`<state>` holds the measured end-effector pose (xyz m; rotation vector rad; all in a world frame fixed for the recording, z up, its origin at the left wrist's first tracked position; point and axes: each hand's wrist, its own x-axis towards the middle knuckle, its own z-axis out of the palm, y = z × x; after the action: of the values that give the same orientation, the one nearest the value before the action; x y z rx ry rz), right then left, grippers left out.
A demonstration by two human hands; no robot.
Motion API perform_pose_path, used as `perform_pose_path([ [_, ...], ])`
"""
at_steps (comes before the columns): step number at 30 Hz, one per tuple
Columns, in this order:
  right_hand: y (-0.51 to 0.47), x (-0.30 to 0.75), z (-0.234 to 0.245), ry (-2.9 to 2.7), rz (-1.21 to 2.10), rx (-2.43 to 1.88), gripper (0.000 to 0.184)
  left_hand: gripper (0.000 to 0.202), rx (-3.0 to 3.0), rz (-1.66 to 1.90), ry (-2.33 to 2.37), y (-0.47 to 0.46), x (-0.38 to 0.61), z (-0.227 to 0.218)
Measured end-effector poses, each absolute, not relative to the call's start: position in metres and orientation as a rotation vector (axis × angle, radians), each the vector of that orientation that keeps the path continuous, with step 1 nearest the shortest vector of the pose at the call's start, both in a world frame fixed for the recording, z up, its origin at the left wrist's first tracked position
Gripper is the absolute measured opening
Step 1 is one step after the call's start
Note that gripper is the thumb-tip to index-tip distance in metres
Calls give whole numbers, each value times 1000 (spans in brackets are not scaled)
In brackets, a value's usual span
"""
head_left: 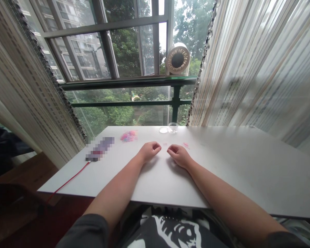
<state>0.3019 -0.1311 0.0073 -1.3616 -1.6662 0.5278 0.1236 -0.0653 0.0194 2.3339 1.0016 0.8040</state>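
Note:
My left hand (150, 151) hovers or rests just above the white table, with its fingers curled and the thumb pressed to the fingertips. Facing it across a small gap, my right hand (179, 155) is closed in a similar pinch. Whatever either pinch may hold is too small to make out. Just beyond the gap lies a faint pink bit (165, 144). A few small pink pieces (186, 145) lie beside my right hand's knuckles. Farther off to the left is a loose pile of small pink and multicoloured pieces (129, 136).
At the table's (248, 172) far edge stand a clear round tub (173, 128) and a round lid (163, 130). A blurred-out device (100, 148) with a red cable (71, 178) lies on the left. A white fan (178, 59) sits by the window railing.

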Motion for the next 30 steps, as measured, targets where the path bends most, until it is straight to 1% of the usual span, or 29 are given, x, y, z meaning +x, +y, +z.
perform_pose_path([
  [6,-132,303,7,-1677,555,-1379,19,20,2308,782,1367,-37,82,27],
  [9,-133,302,8,-1685,568,-1385,19,19,2268,749,1479,-31,72,25],
  [21,-133,301,8,-1724,553,-1410,20,20,2254,775,1535,-31,88,12],
  [30,-133,302,7,-1735,561,-1395,20,20,2201,808,1478,-30,87,10],
])
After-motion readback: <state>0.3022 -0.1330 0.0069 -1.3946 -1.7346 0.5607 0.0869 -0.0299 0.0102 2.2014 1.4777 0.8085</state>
